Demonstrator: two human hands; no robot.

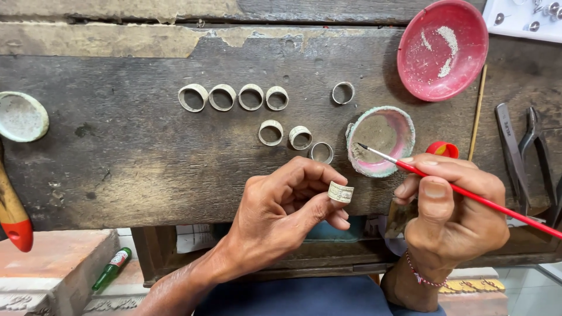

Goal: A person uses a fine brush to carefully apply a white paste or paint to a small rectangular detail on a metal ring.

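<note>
- Right now the left hand (281, 210) has a pale metal ring (341, 192) pinched between thumb and curled fingertips, held just off the bench's near edge at about six o'clock in the view.
- Over at four o'clock, the right hand (448, 216) has its fingers closed round a red-handled brush (468, 193), thumb pressed along the shaft.
- Brush tip points to ten o'clock and sits over the rim of a small crusted pink dish (404, 131), just beside the held ring's two o'clock.
- Eight more rings lie loose on the worn wooden bench (117, 152): a row of four rings (233, 97) at twelve o'clock, one single ring (343, 92) apart to the right, three rings (295, 140) stepping down towards the dish.
- Up at one o'clock, a red bowl (462, 64) leans with white powder inside.
- Pliers (535, 146) rest at three o'clock, far right.
</note>
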